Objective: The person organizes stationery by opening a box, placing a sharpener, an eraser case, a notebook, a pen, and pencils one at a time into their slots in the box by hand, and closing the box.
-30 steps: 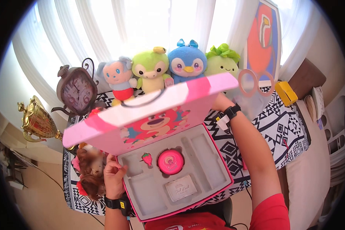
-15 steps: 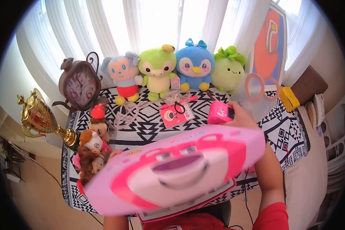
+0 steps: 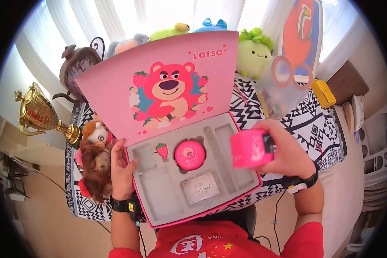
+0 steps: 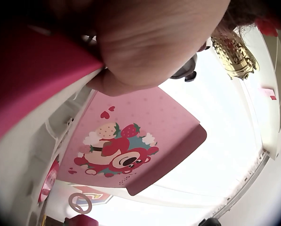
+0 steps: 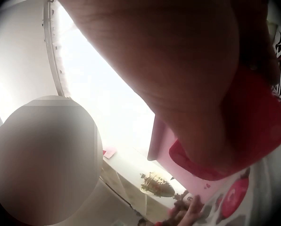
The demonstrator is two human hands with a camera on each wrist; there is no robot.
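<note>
While held level, pink box (image 3: 250,149) lies crosswise over case (image 3: 167,202).

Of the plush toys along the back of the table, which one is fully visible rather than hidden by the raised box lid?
The green plush with the leafy top, at the right end of the row. The pink lid covers all but the tops of the others' heads.

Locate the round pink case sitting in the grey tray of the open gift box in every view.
Head: the round pink case lies in the middle recess of the grey tray.
Left wrist: a sliver of it shows at the left edge, below the lid.
Right wrist: it sits at the bottom right.
Shared landmark: the pink box lid with the bear picture.
</note>
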